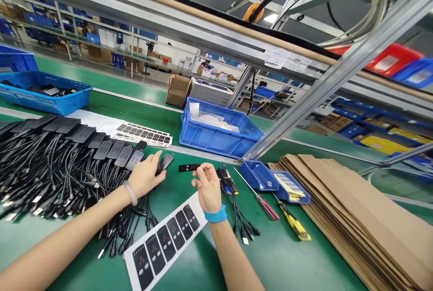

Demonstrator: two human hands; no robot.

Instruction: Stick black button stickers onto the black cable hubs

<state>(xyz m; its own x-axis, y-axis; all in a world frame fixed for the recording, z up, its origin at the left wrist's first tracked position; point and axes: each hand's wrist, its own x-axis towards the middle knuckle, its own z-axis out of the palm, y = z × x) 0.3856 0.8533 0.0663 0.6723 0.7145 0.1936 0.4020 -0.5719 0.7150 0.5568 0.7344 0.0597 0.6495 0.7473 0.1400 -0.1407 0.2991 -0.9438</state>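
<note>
My left hand (146, 174), with a pale bangle at the wrist, is closed on a small black control box (166, 162) at the end of the row. Between thumb and fingertips of my right hand (208, 188), which wears a blue wristband, is a thin black label (186, 168) with small markings. The label and the box are apart. Beneath my right hand lies a white sheet (162, 248) bearing several larger black labels. Left of my left hand, many black boxes (104, 149) with cables (67, 164) are laid in a long row.
Behind the row are printed label sheets (144, 134). A blue crate (216, 140) with white pieces stands ahead, and a blue basket (67, 101) at far left. On the right lie a screwdriver (267, 207), a yellow cutter (296, 225), a blue tray (259, 176) and stacked cardboard (358, 200).
</note>
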